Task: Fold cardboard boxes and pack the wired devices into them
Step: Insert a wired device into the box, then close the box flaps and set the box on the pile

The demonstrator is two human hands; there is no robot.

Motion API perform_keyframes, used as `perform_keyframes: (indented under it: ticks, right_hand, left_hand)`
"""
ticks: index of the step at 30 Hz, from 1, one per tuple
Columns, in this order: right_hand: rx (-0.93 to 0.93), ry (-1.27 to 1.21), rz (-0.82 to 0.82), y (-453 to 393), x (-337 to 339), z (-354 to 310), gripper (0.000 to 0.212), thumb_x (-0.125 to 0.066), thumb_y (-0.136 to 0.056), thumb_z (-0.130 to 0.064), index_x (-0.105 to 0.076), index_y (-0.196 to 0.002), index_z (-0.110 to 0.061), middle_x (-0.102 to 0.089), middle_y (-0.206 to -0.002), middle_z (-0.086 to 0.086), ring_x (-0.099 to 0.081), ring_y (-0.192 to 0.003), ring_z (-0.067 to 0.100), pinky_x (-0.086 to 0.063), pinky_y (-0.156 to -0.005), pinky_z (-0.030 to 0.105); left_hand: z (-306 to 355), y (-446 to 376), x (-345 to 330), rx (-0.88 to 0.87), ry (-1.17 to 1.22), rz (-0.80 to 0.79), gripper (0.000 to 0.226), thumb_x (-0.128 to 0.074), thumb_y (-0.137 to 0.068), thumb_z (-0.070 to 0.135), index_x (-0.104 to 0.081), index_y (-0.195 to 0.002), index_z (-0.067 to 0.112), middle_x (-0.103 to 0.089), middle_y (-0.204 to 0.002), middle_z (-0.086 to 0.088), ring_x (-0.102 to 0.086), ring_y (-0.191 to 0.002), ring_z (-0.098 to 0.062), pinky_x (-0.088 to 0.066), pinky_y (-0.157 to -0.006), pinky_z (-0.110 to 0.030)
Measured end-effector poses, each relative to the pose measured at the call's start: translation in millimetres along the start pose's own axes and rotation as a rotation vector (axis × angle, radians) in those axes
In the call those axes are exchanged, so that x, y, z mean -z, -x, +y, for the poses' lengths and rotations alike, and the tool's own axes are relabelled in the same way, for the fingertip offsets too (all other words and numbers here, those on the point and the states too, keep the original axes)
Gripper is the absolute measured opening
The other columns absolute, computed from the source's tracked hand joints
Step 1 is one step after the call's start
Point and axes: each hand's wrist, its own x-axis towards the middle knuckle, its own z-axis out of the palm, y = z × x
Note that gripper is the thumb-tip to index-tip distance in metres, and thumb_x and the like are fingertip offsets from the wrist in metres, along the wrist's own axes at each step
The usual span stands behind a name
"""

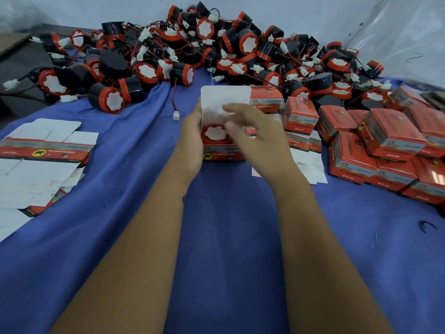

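A red printed cardboard box stands open in the middle of the blue cloth, its white lid flap upright. Inside lies a wired device, red rim and white face up. My left hand grips the box's left wall. My right hand hovers over the opening, blurred, fingers bent and spread across the flap; whether it pinches the flap is unclear. A big pile of black and red wired devices with white plugs fills the back.
Flat unfolded boxes lie stacked at the left. Closed red boxes are heaped at the right, with more flat ones beside the open box. One loose wire with a white plug trails onto the blue cloth.
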Motion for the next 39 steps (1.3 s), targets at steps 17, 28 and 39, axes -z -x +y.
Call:
perform_keyframes:
  ticks: [17, 28, 39]
  right_hand:
    - [0.018, -0.03, 0.124, -7.3, -12.7, 14.7, 0.03, -0.057, -0.085, 0.007, -0.067, -0.095, -0.02, -0.063, -0.097, -0.011, -0.056, -0.094, 0.003, -0.042, -0.083, 0.01]
    - [-0.326, -0.479, -0.082, -8.5, 1.6, 16.2, 0.027, -0.049, -0.093, -0.008, -0.074, -0.104, -0.009, -0.072, -0.105, -0.009, -0.062, -0.11, 0.005, -0.051, -0.082, 0.017]
    - [-0.04, 0.127, -0.072, 0.2, -8.1, 25.5, 0.052, -0.074, -0.086, -0.031, -0.058, -0.136, -0.024, -0.048, -0.146, -0.008, -0.037, -0.138, 0.007, -0.031, -0.116, 0.03]
  left_hand:
    - [1.6, -0.3, 21.2, -0.176, -0.361, 0.116, 0.026, -0.071, -0.087, 0.006, -0.072, -0.087, 0.032, -0.071, -0.095, 0.012, -0.07, -0.085, -0.015, -0.054, -0.071, -0.025]
    - [12.4, -1.3, 35.1, -0.028, -0.131, 0.016, 0.05, -0.037, -0.09, -0.018, -0.077, -0.082, 0.012, -0.073, -0.102, 0.006, -0.07, -0.089, 0.0, -0.056, -0.073, -0.018]
    - [4.6, 3.1, 31.1, -0.241, -0.5, 0.032, 0.032, -0.06, -0.094, 0.004, -0.068, -0.11, 0.03, -0.063, -0.122, 0.017, -0.056, -0.115, 0.006, -0.047, -0.093, -0.01]
